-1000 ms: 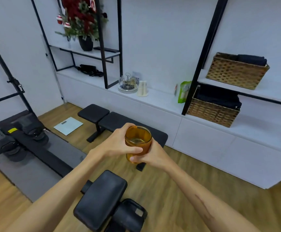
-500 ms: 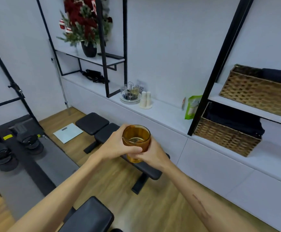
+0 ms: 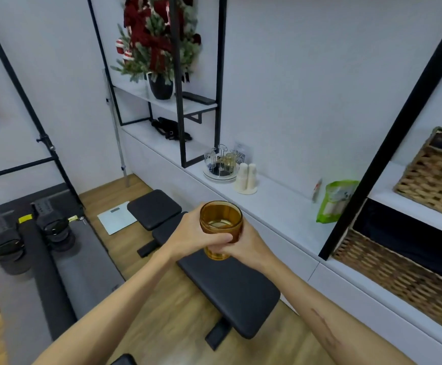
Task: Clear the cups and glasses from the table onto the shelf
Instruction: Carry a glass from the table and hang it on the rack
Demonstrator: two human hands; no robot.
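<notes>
An amber glass [image 3: 220, 222] is held upright in front of me, over a black padded bench [image 3: 227, 283]. My left hand [image 3: 193, 235] wraps it from the left and my right hand [image 3: 243, 246] from the right; both grip its lower half. Ahead runs a low white shelf [image 3: 280, 204] along the wall. On it stand a round tray with a glass rack [image 3: 221, 164] and two stacks of paper cups [image 3: 246, 176].
A green bag [image 3: 334, 201] leans by a black shelf post [image 3: 388, 133]. Woven baskets [image 3: 404, 275] sit on the shelves at right. A potted red plant [image 3: 159, 48] stands on an upper shelf. A treadmill [image 3: 30, 248] and a white scale [image 3: 116, 217] lie at left.
I have moved closer to the white shelf, so the tray, cups and baskets look larger. Both hands keep the same hold on the amber glass.
</notes>
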